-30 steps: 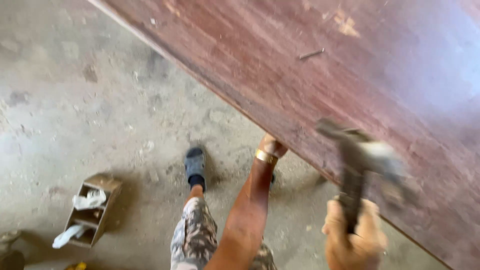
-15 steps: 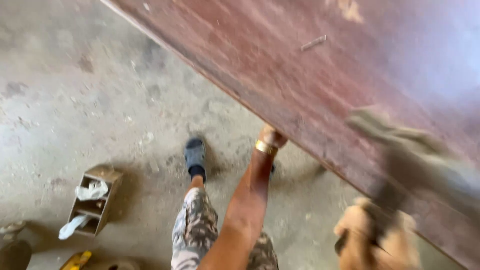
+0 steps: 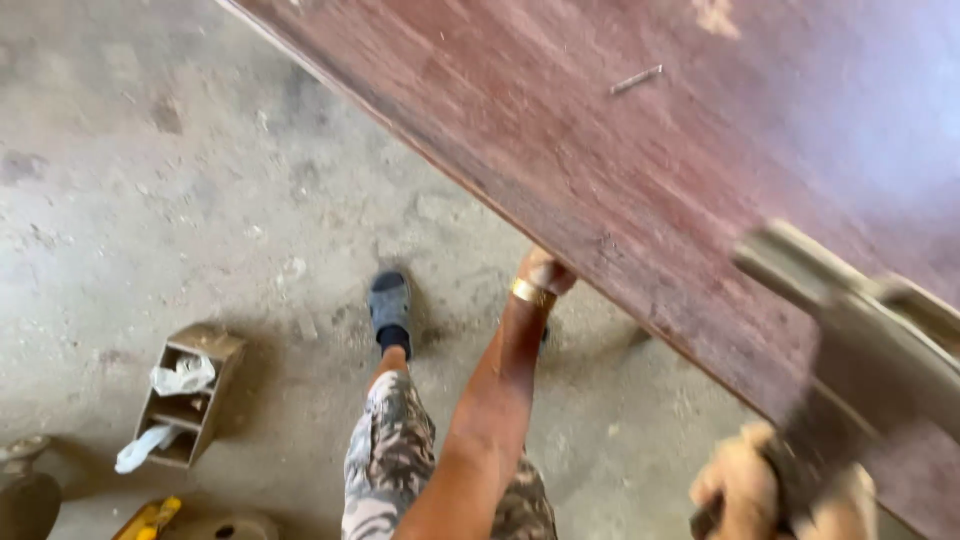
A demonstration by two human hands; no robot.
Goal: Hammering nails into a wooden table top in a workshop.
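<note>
Small wooden box (image 3: pixel 190 395) with white rags on the concrete floor (image 3: pixel 150 180), far left. Left hand (image 3: pixel 545 272) reaches under the reddish board's (image 3: pixel 620 170) lower edge; grip hidden, cannot tell. Bent nail (image 3: pixel 636 79) lies on the board. Right hand (image 3: pixel 775 495) is closed around the hammer (image 3: pixel 850 350), now blurred and swung nearer the camera than half a second ago, mid-stroke.

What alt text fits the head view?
The right hand grips a blurred hammer over a reddish-brown wooden board, while the left hand reaches under its edge. A bent nail lies on the board; a small box sits on the concrete floor.
</note>
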